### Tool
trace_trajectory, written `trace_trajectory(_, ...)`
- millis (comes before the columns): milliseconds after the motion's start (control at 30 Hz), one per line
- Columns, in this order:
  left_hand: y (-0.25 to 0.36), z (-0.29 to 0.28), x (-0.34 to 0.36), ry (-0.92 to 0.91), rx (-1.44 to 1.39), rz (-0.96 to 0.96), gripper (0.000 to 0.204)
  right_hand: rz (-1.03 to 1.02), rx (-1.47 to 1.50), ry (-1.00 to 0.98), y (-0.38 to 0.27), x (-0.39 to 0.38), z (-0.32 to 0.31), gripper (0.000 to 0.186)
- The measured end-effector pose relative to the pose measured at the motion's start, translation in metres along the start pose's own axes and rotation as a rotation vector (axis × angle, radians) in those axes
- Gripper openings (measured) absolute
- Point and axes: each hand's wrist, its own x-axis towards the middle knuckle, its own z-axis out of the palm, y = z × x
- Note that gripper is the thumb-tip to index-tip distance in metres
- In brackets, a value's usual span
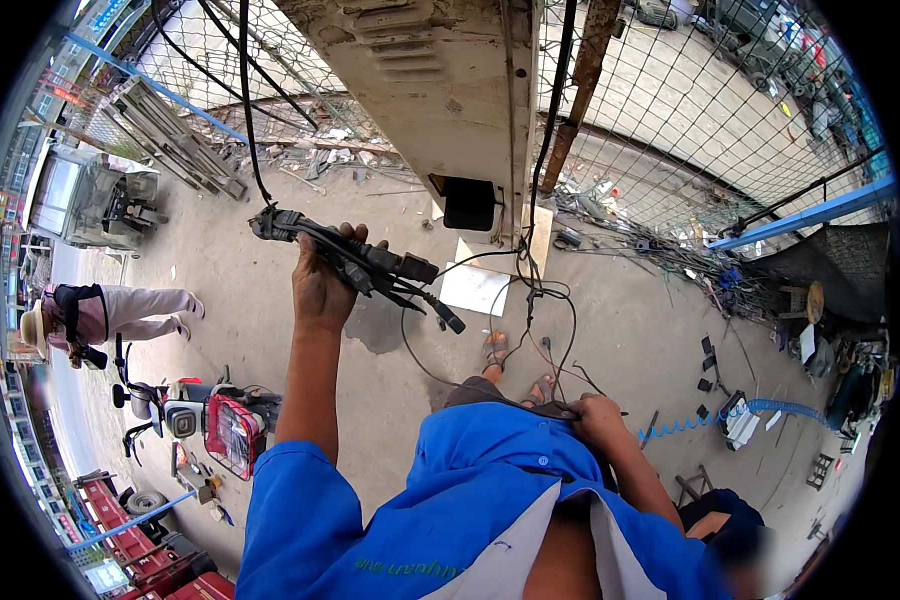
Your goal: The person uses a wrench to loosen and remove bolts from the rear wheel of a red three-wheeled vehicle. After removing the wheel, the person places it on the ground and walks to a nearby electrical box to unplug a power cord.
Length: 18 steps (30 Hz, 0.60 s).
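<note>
My left hand is raised and wrapped round a bundle of black cable plugs, whose loose ends stick out to the right. A black cable runs up from the bundle's left end. At my waist, my right hand is closed on a thin black cable near its end. Loops of black cable hang between that hand and the beige metal cabinet ahead of me. A dark rectangular opening shows low in the cabinet's face.
Wire mesh fence stands behind the cabinet, with scrap cables heaped along it at right. A white sheet lies before my feet. At left are a scooter and a walking person; another person is lower right.
</note>
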Motion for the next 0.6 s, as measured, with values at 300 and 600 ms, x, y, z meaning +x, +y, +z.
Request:
trace_trajectory(300, 0.123, 0.01, -0.005, -0.262, 0.334, 0.08, 0.045, 0.089, 0.082, 0.149, 0.047, -0.011, 0.039, 0.016)
trace_trajectory(600, 0.065, -0.077, 0.026, 0.038, 1.235, 0.193, 0.043, 0.339, 0.508, 0.682, 0.11, -0.123, -0.004, 0.009)
